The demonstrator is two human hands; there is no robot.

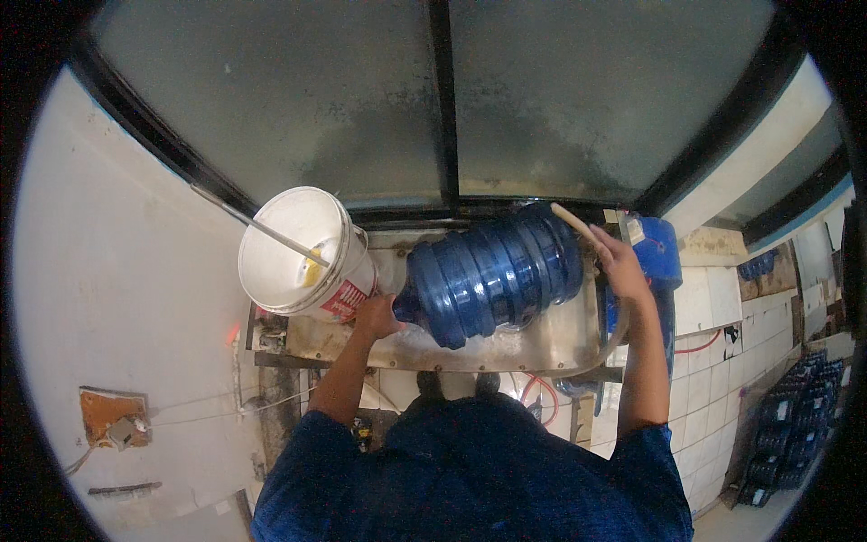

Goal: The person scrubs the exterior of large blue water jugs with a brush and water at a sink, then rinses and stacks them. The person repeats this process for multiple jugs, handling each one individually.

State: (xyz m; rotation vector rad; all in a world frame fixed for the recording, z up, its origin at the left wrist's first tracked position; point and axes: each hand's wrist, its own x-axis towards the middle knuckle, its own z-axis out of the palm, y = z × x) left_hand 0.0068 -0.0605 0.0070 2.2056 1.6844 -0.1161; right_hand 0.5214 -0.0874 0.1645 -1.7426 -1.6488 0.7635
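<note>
A large blue ribbed water jug point(492, 275) lies on its side over a metal basin point(542, 352), its neck toward the left and its base toward the right. My left hand point(377, 316) is closed around the neck, so the mouth is hidden. In my right hand point(619, 262) is a cream-coloured hose point(575, 222), its end pointing up and left beside the jug's base. The hose seems to run back down along my forearm to the basin's front edge.
A white bucket point(262, 294) stands tilted at the basin's left, a rod point(280, 239) leaning inside it. Behind are dark-framed glass panels point(560, 108). A blue container point(657, 253) sits at the right. Stacked dark blue jugs point(790, 425) stand farther right.
</note>
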